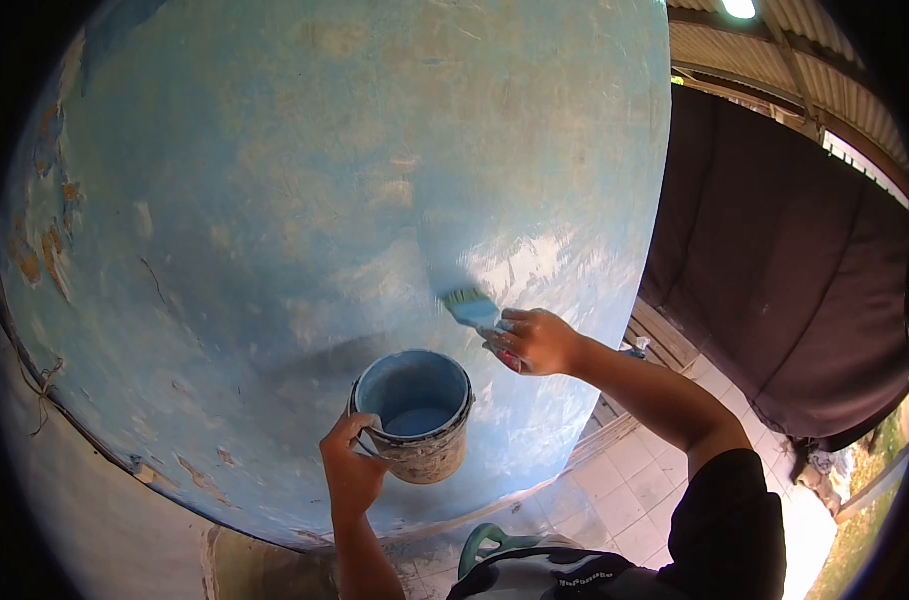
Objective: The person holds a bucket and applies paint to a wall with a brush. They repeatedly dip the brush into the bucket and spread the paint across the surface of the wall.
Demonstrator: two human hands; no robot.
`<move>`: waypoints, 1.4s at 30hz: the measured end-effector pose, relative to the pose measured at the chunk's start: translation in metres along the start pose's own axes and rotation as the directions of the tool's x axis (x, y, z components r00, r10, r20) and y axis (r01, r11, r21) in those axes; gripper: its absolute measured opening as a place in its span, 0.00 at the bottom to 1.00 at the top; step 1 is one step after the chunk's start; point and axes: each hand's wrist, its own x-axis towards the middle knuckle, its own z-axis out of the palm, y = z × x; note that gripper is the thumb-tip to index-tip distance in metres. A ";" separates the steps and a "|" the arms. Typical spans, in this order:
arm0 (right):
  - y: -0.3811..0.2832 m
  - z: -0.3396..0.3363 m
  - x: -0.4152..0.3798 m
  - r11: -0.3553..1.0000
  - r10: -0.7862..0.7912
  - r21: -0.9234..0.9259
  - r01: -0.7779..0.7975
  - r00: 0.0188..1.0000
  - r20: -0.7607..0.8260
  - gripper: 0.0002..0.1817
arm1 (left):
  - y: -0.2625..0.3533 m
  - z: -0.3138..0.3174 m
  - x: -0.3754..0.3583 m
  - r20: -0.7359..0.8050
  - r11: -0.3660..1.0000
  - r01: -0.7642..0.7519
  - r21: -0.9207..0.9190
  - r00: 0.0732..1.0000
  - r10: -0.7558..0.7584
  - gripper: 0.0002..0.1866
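A paintbrush (471, 308) is gripped in my right hand (537, 342), its bristles right at the surface of the blue wall (305, 190). Blue paint covers the brush's ferrule. To the lower left, my left hand (355, 462) is closed on the rim and handle side of a paint bucket (422, 458). Some blue paint (418, 421) lies in the bottom of the bucket, and its outside is smeared with dried paint. White patches (523, 262) show through the blue near the brush.
Peeling paint (53, 250) marks the wall's left side. A dark cloth sheet (765, 250) hangs at the right beneath a corrugated roof (855, 80). Below are floor tiles (625, 490) and a green curved handle-like thing (483, 545) close to my body.
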 end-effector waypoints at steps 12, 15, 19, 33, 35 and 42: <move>0.025 -0.062 0.102 0.974 -0.057 -0.226 0.016 0.982 -0.180 0.21 | -0.001 -0.017 -0.008 -0.048 0.999 0.033 0.033 0.998 -0.031 0.24; 0.016 -0.037 0.101 0.946 -0.111 -0.322 0.045 0.975 -0.191 0.24 | 0.001 -0.023 -0.016 -0.089 0.996 0.094 0.005 0.992 -0.093 0.24; -0.020 0.029 0.066 0.979 -0.174 -0.103 0.176 0.984 0.032 0.19 | 0.000 -0.040 -0.025 -0.144 0.994 0.091 0.060 0.986 -0.082 0.24; 0.001 -0.028 0.137 0.939 -0.160 -0.333 0.088 0.967 -0.196 0.25 | -0.005 -0.050 -0.043 -0.207 0.985 0.055 0.164 0.978 -0.021 0.20; -0.006 -0.001 0.124 0.932 -0.163 -0.345 0.111 0.979 -0.124 0.22 | -0.003 -0.050 -0.044 -0.220 0.991 0.038 0.130 0.975 -0.009 0.21; -0.048 0.055 0.094 0.982 -0.098 0.176 0.064 0.977 0.192 0.18 | -0.015 -0.067 -0.056 -0.243 0.979 0.069 0.189 0.970 -0.022 0.29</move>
